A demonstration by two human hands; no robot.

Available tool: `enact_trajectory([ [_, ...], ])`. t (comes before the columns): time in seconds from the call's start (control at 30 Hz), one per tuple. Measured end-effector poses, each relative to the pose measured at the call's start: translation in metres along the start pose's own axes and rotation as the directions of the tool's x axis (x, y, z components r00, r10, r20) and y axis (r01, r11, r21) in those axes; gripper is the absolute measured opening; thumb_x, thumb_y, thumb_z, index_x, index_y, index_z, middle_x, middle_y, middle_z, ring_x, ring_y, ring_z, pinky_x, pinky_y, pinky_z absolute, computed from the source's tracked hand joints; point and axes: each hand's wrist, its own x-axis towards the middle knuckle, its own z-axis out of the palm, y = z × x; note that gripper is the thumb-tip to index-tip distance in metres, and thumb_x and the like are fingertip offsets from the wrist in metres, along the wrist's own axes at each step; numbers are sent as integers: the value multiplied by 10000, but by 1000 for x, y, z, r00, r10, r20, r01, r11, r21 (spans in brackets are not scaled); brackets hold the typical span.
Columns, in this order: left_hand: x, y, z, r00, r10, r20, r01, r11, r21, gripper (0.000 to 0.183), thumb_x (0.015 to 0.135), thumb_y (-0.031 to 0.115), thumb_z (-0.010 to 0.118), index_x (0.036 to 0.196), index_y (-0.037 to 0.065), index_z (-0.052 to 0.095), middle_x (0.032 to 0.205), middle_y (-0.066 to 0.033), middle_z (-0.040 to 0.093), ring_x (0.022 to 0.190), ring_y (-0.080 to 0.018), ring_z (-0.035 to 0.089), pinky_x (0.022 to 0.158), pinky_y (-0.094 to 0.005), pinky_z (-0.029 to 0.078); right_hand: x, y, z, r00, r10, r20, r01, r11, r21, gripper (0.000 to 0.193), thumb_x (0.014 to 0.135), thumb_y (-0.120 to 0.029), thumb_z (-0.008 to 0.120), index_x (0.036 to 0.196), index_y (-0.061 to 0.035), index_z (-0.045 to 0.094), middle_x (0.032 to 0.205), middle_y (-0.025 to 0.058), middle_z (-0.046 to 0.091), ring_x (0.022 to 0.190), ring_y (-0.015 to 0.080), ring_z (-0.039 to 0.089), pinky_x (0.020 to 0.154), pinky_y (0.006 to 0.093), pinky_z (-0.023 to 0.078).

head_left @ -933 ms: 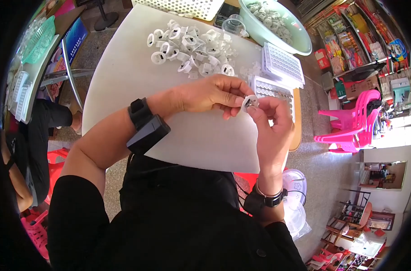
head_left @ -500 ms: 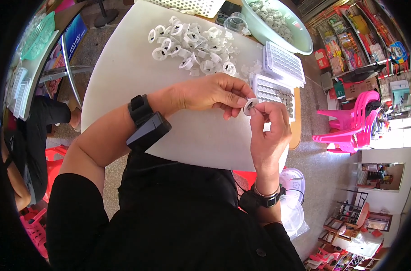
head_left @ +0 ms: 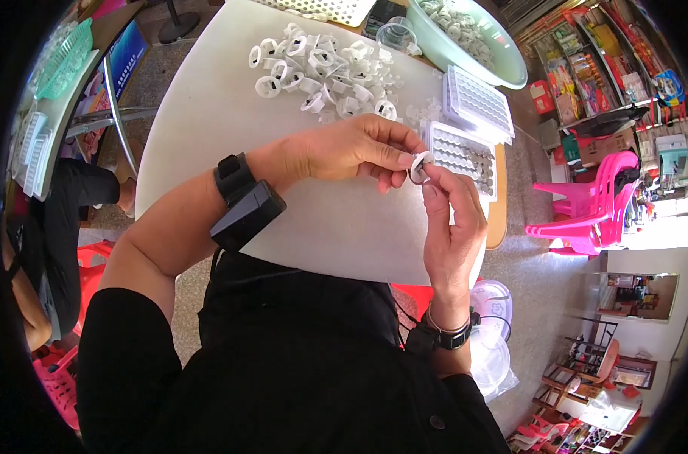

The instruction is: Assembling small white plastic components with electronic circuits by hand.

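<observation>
A small white plastic ring piece (head_left: 417, 169) is up over the right part of the white tabletop. My left hand (head_left: 363, 151) pinches its left side between thumb and forefinger, with the other fingers curled beneath. On the ring's right side are the bent fingertips of my right hand (head_left: 454, 216), the thumb just below the forefinger. Just beyond both hands lies a white tray (head_left: 465, 132) holding rows of small round pieces. Farther off, a loose heap of similar white ring pieces (head_left: 321, 72), several with dark slots, covers the far middle of the table.
Stacked white trays (head_left: 476, 106) stand at the table's right edge. Behind them a pale green basin (head_left: 514, 72) holds many white pieces, beside a clear plastic cup (head_left: 397, 36). Pink chairs (head_left: 601, 200) stand right; a person's dark-clothed leg (head_left: 56, 219) shows at left.
The ring has turned, now showing more edge-on between my fingers. My right thumb has slid down from it a little, and my right forefinger has shifted along its side.
</observation>
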Motion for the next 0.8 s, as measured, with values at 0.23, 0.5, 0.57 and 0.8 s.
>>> enact_trajectory([
  [0.23, 0, 1, 1, 1000, 1, 0, -1, 1000, -24, 279, 937, 158, 577, 1167, -1, 557, 908, -17, 615, 766, -92, 592, 625, -237, 499, -4, 3, -1, 995, 83, -60, -78, 994, 72, 221, 866, 29, 578, 1075, -21, 633, 864, 99, 598, 733, 185, 584, 661, 286, 476],
  [0.5, -1, 4, 5, 998, -9, -67, 11, 1000, 23, 288, 919, 188, 605, 1142, 11, 562, 925, -14, 618, 766, -85, 570, 618, -220, 472, -5, 7, 5, 1000, -23, -22, 22, 998, -51, 241, 850, 45, 575, 1077, -18, 625, 864, 121, 605, 739, 225, 610, 658, 316, 489],
  [0.57, -1, 4, 4, 999, -13, -52, 12, 1000, -14, 279, 916, 188, 607, 1128, 11, 562, 916, -18, 614, 754, -88, 576, 612, -228, 475, -4, 7, -1, 998, -30, -47, 30, 1000, -5, 225, 847, 45, 571, 1057, -17, 623, 870, 118, 610, 742, 230, 610, 664, 305, 488],
  [0.8, 4, 1, 1, 998, 29, -56, -30, 999, -32, 288, 925, 183, 590, 1142, -3, 550, 940, -55, 625, 721, -105, 589, 598, -237, 476, 7, 59, -38, 918, 231, -323, -298, 938, -178, 93, 853, -35, 620, 935, -23, 663, 815, 90, 622, 713, 169, 603, 639, 287, 472],
])
